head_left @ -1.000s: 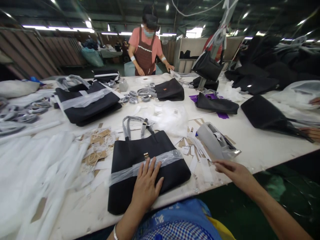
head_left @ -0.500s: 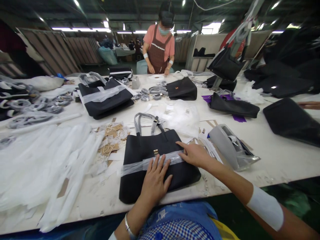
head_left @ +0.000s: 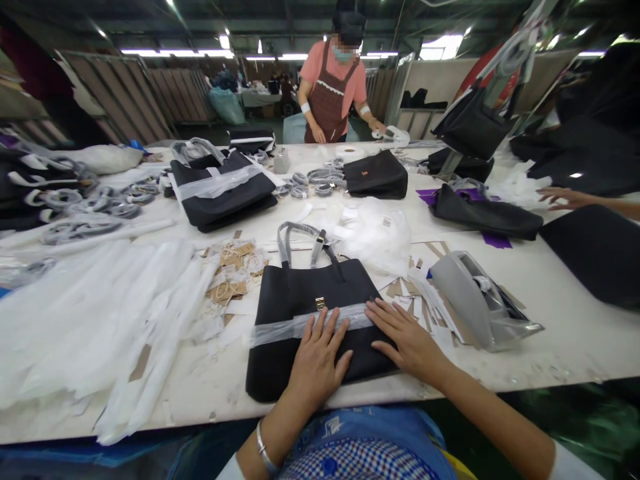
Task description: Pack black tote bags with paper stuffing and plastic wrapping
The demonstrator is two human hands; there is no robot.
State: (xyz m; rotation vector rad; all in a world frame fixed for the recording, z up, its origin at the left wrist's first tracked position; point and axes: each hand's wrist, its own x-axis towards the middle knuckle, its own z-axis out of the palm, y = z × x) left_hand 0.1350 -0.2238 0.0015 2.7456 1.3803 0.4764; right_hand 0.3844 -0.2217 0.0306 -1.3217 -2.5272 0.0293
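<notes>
A black handbag lies flat at the table's front edge, its wrapped handles pointing away from me. A translucent plastic strip runs across its front, just below a gold clasp. My left hand rests on the middle of the bag with fingers spread, the fingertips on the strip. At the bag's right side my right hand lies with its fingers stretched out over the strip's right end.
White plastic sheets cover the left. Cardboard tags lie behind the bag's left side. A grey tape dispenser stands at the right. More black bags lie farther back. A co-worker stands across the table; another person's hand reaches in from the right.
My right hand has gone from pointing with one finger to lying flat on the bag. The co-worker's arm has moved outward with a white roll. The other person's hand has come farther into view.
</notes>
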